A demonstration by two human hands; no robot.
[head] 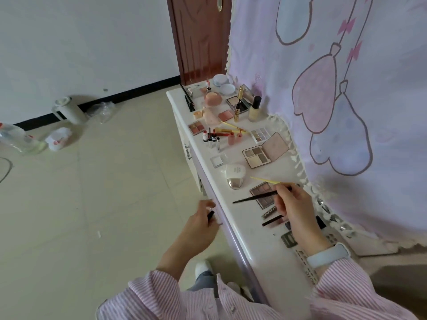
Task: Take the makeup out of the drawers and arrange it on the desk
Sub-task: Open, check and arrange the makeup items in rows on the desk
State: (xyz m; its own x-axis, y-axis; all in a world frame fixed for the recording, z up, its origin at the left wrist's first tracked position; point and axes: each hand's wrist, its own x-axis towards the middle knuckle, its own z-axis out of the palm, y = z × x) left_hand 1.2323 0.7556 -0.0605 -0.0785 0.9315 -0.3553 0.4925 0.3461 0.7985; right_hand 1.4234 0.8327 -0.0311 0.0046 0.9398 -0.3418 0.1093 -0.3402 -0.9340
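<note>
The right hand [294,207] has its grip closed on two thin tools at once, a black pencil [254,197] and a yellow stick [264,180], pinched between fingertips and thumb so that both point out toward the far end of the bench [261,245]; held low over the surface like this, they look ready to be laid down in line with the rest. The left hand [201,224] sits just off the front edge of the bench, fingers curled round a small dark item [210,215], probably something fresh from a drawer, though blur hides what it is. Under the right hand lies an open brown eyeshadow palette [263,195], and beside the wrist, toward the near end, are a dark pencil [272,220] and a few small dark cases. Just past the yellow stick a white bottle with a silver cap [233,175] lies on its side. Further along, an open palette with a pink lid [265,151] rests near the back edge and a row of small lip tubes [211,138] stands near the front edge. At the far end stand a pale foundation bottle [254,109] and a gold mascara [239,103] near pink blush pots. The makeup seems grouped by kind, so most of the task appears done. A drawer handle [188,152] shows on the bench front below the lip tubes.
</note>
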